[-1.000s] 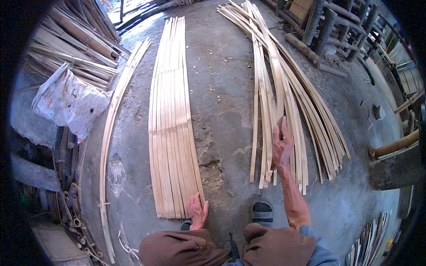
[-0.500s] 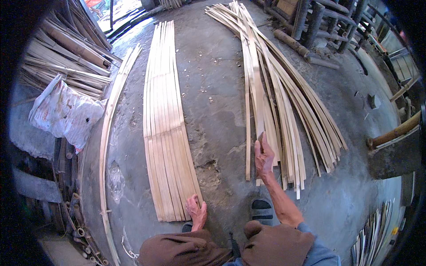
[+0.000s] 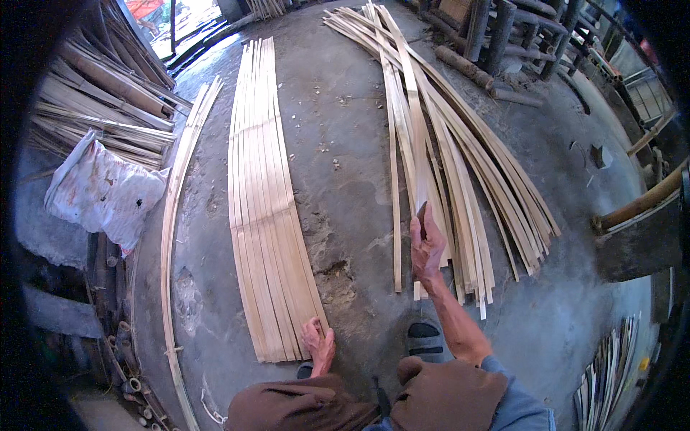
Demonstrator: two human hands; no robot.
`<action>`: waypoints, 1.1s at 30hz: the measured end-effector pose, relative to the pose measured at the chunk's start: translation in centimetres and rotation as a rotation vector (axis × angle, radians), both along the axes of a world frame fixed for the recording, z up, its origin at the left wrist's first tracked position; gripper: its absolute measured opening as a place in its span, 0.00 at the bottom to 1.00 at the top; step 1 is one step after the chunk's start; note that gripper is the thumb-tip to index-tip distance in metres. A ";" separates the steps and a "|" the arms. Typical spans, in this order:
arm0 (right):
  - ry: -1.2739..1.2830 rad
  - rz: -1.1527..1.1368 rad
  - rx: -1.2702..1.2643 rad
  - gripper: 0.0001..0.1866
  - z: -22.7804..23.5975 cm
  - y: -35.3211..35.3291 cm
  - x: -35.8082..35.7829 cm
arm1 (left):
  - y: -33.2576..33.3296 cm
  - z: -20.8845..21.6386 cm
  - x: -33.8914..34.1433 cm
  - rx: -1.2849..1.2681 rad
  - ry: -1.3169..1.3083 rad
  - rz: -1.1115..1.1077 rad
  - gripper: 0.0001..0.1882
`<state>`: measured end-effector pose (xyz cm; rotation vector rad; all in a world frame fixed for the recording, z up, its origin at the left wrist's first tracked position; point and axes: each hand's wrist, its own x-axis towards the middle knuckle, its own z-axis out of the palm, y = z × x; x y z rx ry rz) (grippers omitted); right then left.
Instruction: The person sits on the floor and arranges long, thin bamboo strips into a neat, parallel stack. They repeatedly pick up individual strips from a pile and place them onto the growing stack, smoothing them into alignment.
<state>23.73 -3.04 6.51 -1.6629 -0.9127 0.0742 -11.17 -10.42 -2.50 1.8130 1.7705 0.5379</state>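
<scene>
Several pale bamboo strips (image 3: 262,208) lie side by side in a long flat row on the floor, left of centre. At the near right corner of this row, my left hand (image 3: 318,346) has bent fingers and thumb about the outermost strip. A looser pile of bamboo strips (image 3: 467,194) fans out to the right, crossing at its far end. My right hand (image 3: 429,251) is closed round the near part of one bamboo strip (image 3: 418,151), which runs away from me over the left side of the pile. The grip hides part of that strip.
A narrow bundle of long strips (image 3: 176,187) lies at the left. Beyond it are a white sack (image 3: 104,190) and stacked split bamboo (image 3: 100,93). Dark wooden frames (image 3: 503,36) stand at the far right. Thin strips (image 3: 607,381) lie at the lower right.
The view has shifted slightly. My right hand stays closed on the bamboo strip, a little turned; my left hand keeps its place at the row's corner.
</scene>
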 end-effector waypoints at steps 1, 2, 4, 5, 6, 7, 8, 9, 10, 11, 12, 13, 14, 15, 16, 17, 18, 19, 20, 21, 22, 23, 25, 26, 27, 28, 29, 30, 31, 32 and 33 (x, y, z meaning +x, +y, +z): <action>0.014 0.000 -0.005 0.27 -0.4 -0.1 0.0 | 0.0 -0.2 -0.1 -0.007 0.000 -0.010 0.26; 0.033 0.009 0.027 0.27 -0.9 0.0 0.0 | 0.1 -0.5 0.1 0.000 -0.008 -0.015 0.26; 0.102 0.037 0.017 0.26 -2.3 -0.1 -0.4 | 0.2 -0.8 0.0 0.009 -0.006 -0.020 0.26; 0.146 0.054 -0.022 0.26 -3.0 -0.2 -0.5 | 0.1 -1.0 0.0 0.003 -0.010 -0.017 0.26; 0.187 0.071 -0.113 0.26 -3.3 -0.4 -0.5 | 0.2 -0.9 0.0 -0.003 -0.016 -0.013 0.26; 0.224 0.092 -0.209 0.27 -3.6 -0.5 -0.6 | 0.2 -0.7 0.0 -0.008 -0.022 -0.010 0.26; 0.259 0.110 -0.357 0.28 -3.8 -0.8 -0.5 | 0.2 -0.6 -0.1 -0.025 -0.018 -0.012 0.26; 0.293 0.129 -0.501 0.29 -3.8 -0.8 -0.3 | 0.3 -0.5 -0.1 -0.039 -0.014 -0.014 0.26; 0.284 0.113 -0.408 0.28 -3.8 -0.8 -0.1 | 0.4 -0.5 0.0 -0.052 -0.011 -0.017 0.26; 0.274 0.097 -0.316 0.28 -3.8 -0.9 0.0 | 0.5 -0.8 0.0 -0.015 -0.018 -0.029 0.26; 0.266 0.086 -0.221 0.27 -3.7 -0.7 0.0 | 0.5 -1.4 -0.1 0.025 -0.020 -0.037 0.26; 0.171 0.062 -0.102 0.26 -2.3 -0.4 -0.3 | 0.2 -1.5 -0.3 0.055 -0.020 -0.039 0.27; 0.077 0.039 0.017 0.25 -0.8 0.1 -0.2 | -0.1 -1.6 -0.7 0.054 0.007 -0.030 0.27; -0.024 0.010 0.138 0.25 0.9 0.2 -0.2 | -0.1 -1.5 -0.6 0.055 0.028 -0.025 0.27; -0.058 0.001 0.145 0.24 2.0 0.1 -0.3 | 0.0 -1.4 -0.4 0.058 0.045 -0.022 0.27; -0.092 -0.006 0.153 0.24 3.0 0.0 -0.5 | 0.0 -1.4 -0.5 0.026 0.054 -0.020 0.27; -0.128 -0.020 0.162 0.23 3.5 -0.1 -0.4 | 0.1 -1.2 -0.4 -0.004 0.060 -0.025 0.27; -0.040 0.024 0.144 0.24 2.8 -0.4 -0.2 | 0.1 -1.2 -0.3 -0.034 0.067 -0.029 0.27; -0.086 0.012 0.160 0.24 1.4 -0.3 0.2 | 0.2 -1.1 -0.1 -0.014 0.058 -0.036 0.28; -0.126 0.002 0.174 0.25 0.5 0.0 0.2 | 0.0 -1.0 -0.1 0.002 0.054 -0.042 0.28; -0.057 0.024 0.128 0.25 -0.4 -0.2 0.1 | 0.0 -0.9 -0.1 0.018 0.051 -0.047 0.28; 0.008 0.045 0.084 0.26 -1.2 -0.3 0.1 | 0.0 -1.0 -0.1 0.020 0.038 -0.041 0.28; 0.361 0.161 -0.119 0.27 -0.6 -0.6 -1.1 | 0.1 -1.3 -0.4 0.027 0.019 -0.020 0.28; 0.356 0.159 -0.117 0.28 -1.7 -0.6 -1.3 | 0.0 -1.3 -0.6 0.024 0.020 -0.018 0.27; 0.342 0.142 -0.115 0.28 -3.2 -0.6 -1.0 | 0.1 -1.2 -0.2 0.021 0.011 -0.028 0.27; 0.355 0.137 -0.181 0.29 -3.5 -0.6 -0.8 | 0.1 -1.2 -0.2 0.018 0.007 -0.032 0.27; 0.367 0.135 -0.248 0.31 -3.9 -0.6 -0.6 | 0.1 -1.1 -0.1 0.017 0.003 -0.029 0.26; 0.403 0.139 -0.385 0.32 -3.7 -0.6 -0.4 | 0.0 -1.0 -0.1 0.015 -0.001 -0.023 0.26; 0.438 0.142 -0.523 0.33 -3.5 -0.6 -0.2 | -0.1 -1.0 -0.1 0.013 -0.005 -0.018 0.26; 0.425 0.145 -0.535 0.33 -3.8 -0.7 -0.1 | -0.1 -1.0 -0.1 0.016 -0.002 -0.021 0.26; 0.410 0.145 -0.544 0.34 -4.4 -0.8 0.2 | -0.1 -0.8 0.1 0.021 -0.002 -0.027 0.25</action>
